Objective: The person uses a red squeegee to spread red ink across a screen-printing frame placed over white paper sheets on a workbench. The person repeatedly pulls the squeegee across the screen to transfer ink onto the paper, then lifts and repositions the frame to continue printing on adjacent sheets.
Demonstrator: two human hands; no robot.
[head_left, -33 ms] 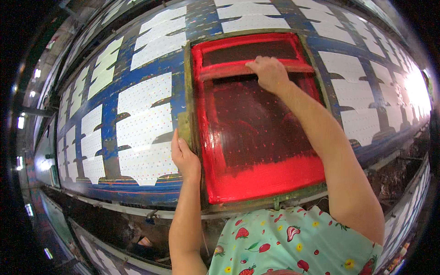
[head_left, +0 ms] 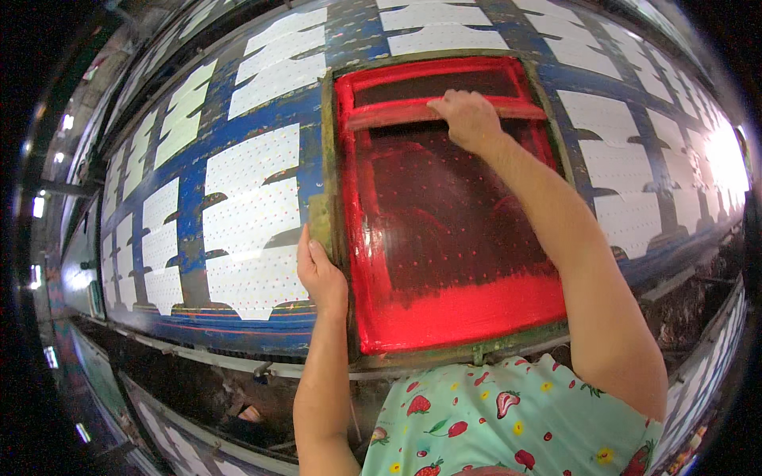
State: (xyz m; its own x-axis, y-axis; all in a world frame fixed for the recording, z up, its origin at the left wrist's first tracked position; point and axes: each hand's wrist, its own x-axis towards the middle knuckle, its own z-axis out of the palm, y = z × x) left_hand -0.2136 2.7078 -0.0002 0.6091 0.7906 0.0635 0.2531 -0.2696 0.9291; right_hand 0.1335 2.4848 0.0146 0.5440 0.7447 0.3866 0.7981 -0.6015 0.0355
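With right grip closed, I'm holding long, straight, red-smeared bar crosswise near far edge of rectangular, red-coated screen; left grip, farther off, resting loosely open along left edge.

A long, curved-looking surface, streaked blue and dark grey, carries rows of notched, cut-out panels. On the left, a white panel is sprinkled with tiny coloured dots; farther up lies a pale yellow-green panel. More white panels line the right. A metal rail borders the near edge. Small lamps shine far left; a bright glare whitens the right.
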